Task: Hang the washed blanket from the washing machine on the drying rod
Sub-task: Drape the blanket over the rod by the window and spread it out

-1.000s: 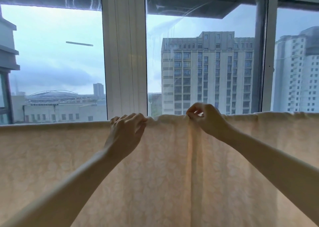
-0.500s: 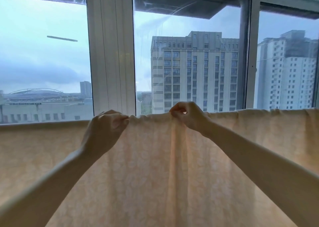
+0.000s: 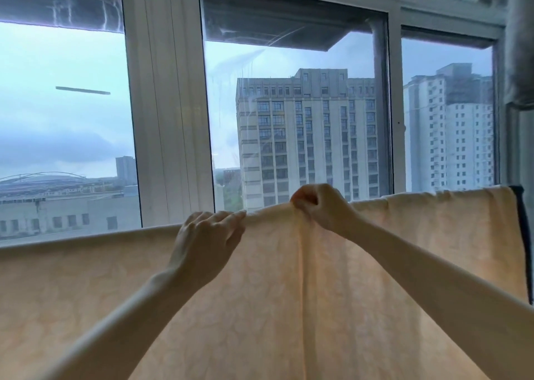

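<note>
Mid-frame, the left hand and the right hand each pinch the top fold of the hanging cream blanket.

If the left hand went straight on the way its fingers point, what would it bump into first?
Probably the right hand, which pinches the top edge of the blanket just ahead of the left hand; depth is unclear.

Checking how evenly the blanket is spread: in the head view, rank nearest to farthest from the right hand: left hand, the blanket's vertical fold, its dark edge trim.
From the right hand:
1. Vertical fold, directly below it.
2. Left hand, to its left.
3. Dark edge trim, at the far right end of the blanket.
</note>
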A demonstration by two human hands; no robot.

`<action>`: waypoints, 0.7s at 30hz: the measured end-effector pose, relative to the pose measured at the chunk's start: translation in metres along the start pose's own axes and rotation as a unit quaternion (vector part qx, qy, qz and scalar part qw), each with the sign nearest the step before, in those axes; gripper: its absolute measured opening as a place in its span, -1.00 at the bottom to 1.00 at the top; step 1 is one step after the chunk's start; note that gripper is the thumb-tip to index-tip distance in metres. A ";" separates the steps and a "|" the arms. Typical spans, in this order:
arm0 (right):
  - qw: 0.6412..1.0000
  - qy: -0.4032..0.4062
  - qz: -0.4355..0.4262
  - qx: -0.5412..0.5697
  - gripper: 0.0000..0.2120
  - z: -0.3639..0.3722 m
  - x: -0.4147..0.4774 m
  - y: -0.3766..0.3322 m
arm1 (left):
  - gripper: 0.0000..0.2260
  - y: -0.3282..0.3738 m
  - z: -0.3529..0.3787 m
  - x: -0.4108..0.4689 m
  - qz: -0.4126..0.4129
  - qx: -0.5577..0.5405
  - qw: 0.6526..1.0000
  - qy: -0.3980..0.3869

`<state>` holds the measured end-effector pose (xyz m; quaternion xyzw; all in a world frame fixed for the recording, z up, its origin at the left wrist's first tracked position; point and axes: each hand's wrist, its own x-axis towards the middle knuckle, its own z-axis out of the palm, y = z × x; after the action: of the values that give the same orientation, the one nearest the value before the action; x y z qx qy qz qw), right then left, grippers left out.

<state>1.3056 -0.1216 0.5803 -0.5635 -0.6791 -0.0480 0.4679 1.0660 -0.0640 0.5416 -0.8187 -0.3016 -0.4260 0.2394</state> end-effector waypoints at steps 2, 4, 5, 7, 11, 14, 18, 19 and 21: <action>1.000 -0.010 -0.009 -0.021 -0.88 -0.004 -0.002 0.004 | -0.73 0.009 0.009 0.002 0.005 0.009 1.000 0.007; 1.000 -0.012 -0.013 -0.021 -0.87 -0.007 -0.005 0.005 | -0.70 0.016 0.014 0.004 0.009 0.018 1.000 0.007; 0.999 -0.012 -0.014 -0.031 -0.86 -0.008 -0.006 0.005 | -0.70 0.018 0.016 0.006 0.013 0.023 1.000 0.007; 0.998 -0.006 -0.015 -0.062 -0.82 -0.012 -0.008 0.009 | -0.65 0.022 0.018 0.011 0.023 0.021 1.000 0.001; 0.995 -0.013 -0.017 -0.093 -0.84 -0.021 -0.008 0.015 | -0.63 0.035 0.026 0.019 0.037 0.003 0.999 0.009; 0.994 -0.040 -0.029 -0.096 -0.84 -0.023 -0.008 0.015 | -0.67 0.047 0.033 0.021 0.025 0.011 0.999 0.016; 0.992 -0.016 -0.065 -0.103 -0.87 -0.024 0.000 0.015 | -0.66 0.061 0.034 0.029 -0.021 0.026 0.999 0.034; 0.991 -0.014 -0.076 -0.106 -0.87 -0.022 0.001 0.014 | -0.66 0.065 0.033 0.031 -0.032 0.027 0.998 0.036; 0.990 -0.002 -0.094 -0.103 -0.88 -0.020 0.001 0.014 | -0.65 0.070 0.032 0.033 -0.042 0.031 0.998 0.037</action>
<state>1.3288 -0.1272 0.5853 -0.5425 -0.7212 -0.1600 0.3999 1.1469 -0.0829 0.5431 -0.7809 -0.3399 -0.4567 0.2572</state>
